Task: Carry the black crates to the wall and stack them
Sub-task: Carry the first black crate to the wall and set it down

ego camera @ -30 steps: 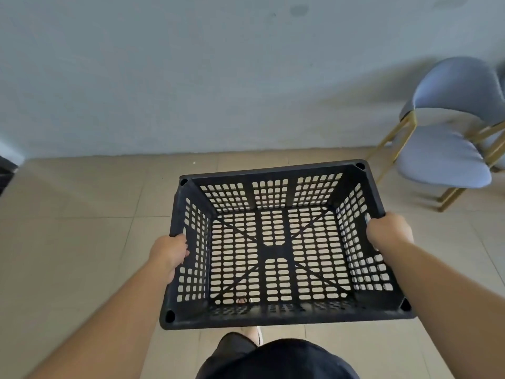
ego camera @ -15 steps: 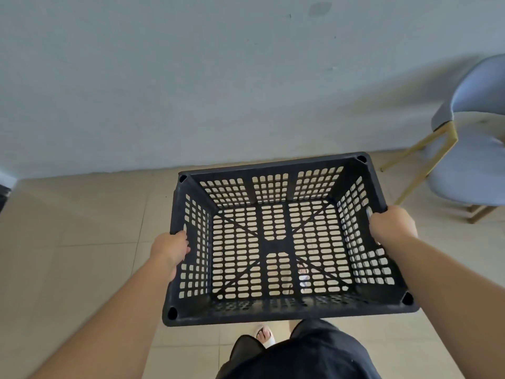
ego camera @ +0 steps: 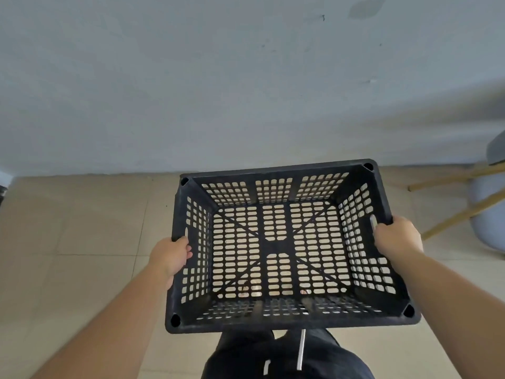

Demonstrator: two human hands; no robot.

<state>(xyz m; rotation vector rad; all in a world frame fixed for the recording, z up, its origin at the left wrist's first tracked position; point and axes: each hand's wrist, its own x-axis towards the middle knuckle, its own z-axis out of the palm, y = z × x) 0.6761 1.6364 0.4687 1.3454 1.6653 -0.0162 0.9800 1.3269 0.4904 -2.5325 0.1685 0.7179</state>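
Above the tiled floor [ego camera: 82, 242], near the foot of the pale wall [ego camera: 218, 77], I see a single black crate [ego camera: 287, 322] held up in the air between two bare hands. It sits roughly level, open side up, with one long rim toward the wall and the other just above the wearer's dark shorts [ego camera: 273, 359]. Nothing lies inside it; the floor tiles show through the slotted bottom and the perforated side walls.

The left hand [ego camera: 172, 255] grasps the middle of the crate's left short rim, its fingers curled over the edge so that the fingertips rest on the inner face beside the handle slot. The right hand [ego camera: 396, 239] clasps the middle of the right short rim just beside that side's handle slot; I see the back of the hand and the knuckles closed over the edge, while the fingertips are hidden behind it. Both forearms reach in from the lower corners of the view.

Through the crate's bottom, near its nearer edge, two small reddish patches show, possibly toes, though the slots break them up too much for me to say.

At the right edge of the floor stands a grey chair [ego camera: 486, 212] with slim golden legs, well apart from the crate and cut off by the frame. A pale strip [ego camera: 301, 348] hangs down the front of the shorts.
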